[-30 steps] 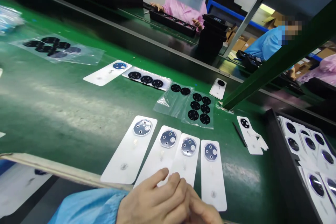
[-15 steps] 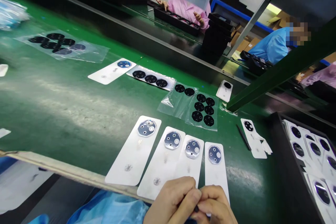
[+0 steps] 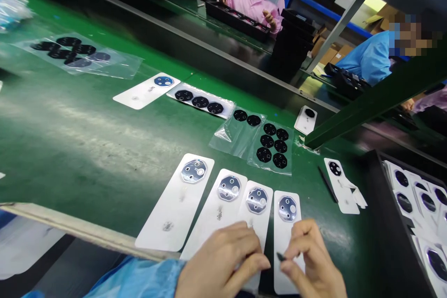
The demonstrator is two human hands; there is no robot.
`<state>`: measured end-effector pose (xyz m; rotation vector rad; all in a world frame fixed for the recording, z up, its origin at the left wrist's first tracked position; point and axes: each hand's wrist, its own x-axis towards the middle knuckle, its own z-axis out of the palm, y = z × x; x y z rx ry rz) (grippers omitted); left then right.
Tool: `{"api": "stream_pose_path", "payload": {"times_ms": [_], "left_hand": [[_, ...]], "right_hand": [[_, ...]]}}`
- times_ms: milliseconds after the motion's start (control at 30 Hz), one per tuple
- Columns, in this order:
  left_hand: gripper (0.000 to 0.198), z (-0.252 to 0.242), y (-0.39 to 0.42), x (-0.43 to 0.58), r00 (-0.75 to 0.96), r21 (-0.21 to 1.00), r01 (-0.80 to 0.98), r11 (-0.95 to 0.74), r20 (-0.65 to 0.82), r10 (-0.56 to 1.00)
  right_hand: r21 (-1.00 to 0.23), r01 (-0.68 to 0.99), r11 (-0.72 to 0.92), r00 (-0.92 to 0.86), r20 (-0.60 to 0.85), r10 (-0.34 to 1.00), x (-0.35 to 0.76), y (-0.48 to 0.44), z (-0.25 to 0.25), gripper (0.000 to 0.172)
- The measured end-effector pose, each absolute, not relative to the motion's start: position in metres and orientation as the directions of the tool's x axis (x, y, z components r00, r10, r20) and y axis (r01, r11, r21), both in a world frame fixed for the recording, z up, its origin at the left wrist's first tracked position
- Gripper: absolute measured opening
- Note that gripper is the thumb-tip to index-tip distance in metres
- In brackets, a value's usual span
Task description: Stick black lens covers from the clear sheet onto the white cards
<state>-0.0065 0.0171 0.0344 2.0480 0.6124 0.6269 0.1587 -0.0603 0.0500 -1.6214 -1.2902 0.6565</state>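
Four white phone back panels lie in a row at the table's front, each with a shiny octagonal camera film near its top: a far-left panel (image 3: pixel 178 205), a second panel (image 3: pixel 218 214), a third panel (image 3: pixel 252 221) and a right panel (image 3: pixel 287 233). Over the lower right panel, my right hand (image 3: pixel 316 260) pinches a small dark piece (image 3: pixel 280 257) between thumb and finger; its kind is unclear. My left hand (image 3: pixel 223 256) covers the lower ends of the middle panels. Its fingers are bent, the thumb stands apart, and nothing shows in it.
Clear sheets with black octagonal stickers (image 3: pixel 267 141) lie behind the panels. A black stick (image 3: pixel 327 185) rests beside another panel (image 3: pixel 344 195). At right stands a black tray (image 3: pixel 380 223) of panels. A green post (image 3: pixel 370 98) slants across. People in pink and blue work beyond.
My hands were together at the fingertips and are now apart. The right hand has moved right and up with the small dark piece. The view has shifted slightly.
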Motion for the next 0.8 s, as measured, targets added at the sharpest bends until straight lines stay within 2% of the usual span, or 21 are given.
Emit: {"api": "stream_pose_path", "payload": {"times_ms": [100, 167, 267, 433, 633, 733, 800], "left_hand": [[0.032, 0.022, 0.03, -0.014, 0.766, 0.519, 0.283, -0.807, 0.384, 0.516], [0.036, 0.014, 0.034, -0.015, 0.777, 0.323, 0.313, -0.893, 0.454, 0.436], [0.038, 0.007, 0.035, -0.013, 0.788, 0.17, 0.346, -0.923, 0.481, 0.384], [0.036, 0.008, 0.035, -0.011, 0.816, 0.08, 0.349, -0.934, 0.463, 0.345], [0.026, 0.008, 0.036, -0.011, 0.851, 0.069, 0.312, -0.948, 0.422, 0.311], [0.026, 0.007, 0.038, -0.01, 0.866, 0.055, 0.289, -0.956, 0.41, 0.285], [0.027, 0.007, 0.039, -0.009, 0.868, 0.04, 0.286, -0.958, 0.412, 0.276]], "right_hand": [[-0.936, 0.312, -0.165, 0.379, -0.037, 0.925, 0.18, -0.051, 0.048, 0.019], [-0.933, 0.271, -0.237, 0.395, -0.117, 0.911, 0.187, -0.046, 0.044, 0.017], [-0.932, 0.167, -0.323, 0.409, -0.233, 0.882, 0.188, -0.042, 0.038, 0.02], [-0.918, 0.071, -0.39, 0.384, -0.335, 0.86, 0.183, -0.038, 0.034, 0.024], [-0.938, 0.046, -0.344, 0.3, -0.316, 0.9, 0.186, -0.03, 0.033, 0.022], [-0.939, 0.103, -0.329, 0.265, -0.293, 0.919, 0.184, -0.025, 0.032, 0.02], [-0.933, 0.241, -0.266, 0.242, -0.208, 0.948, 0.182, -0.021, 0.032, 0.016]]}}
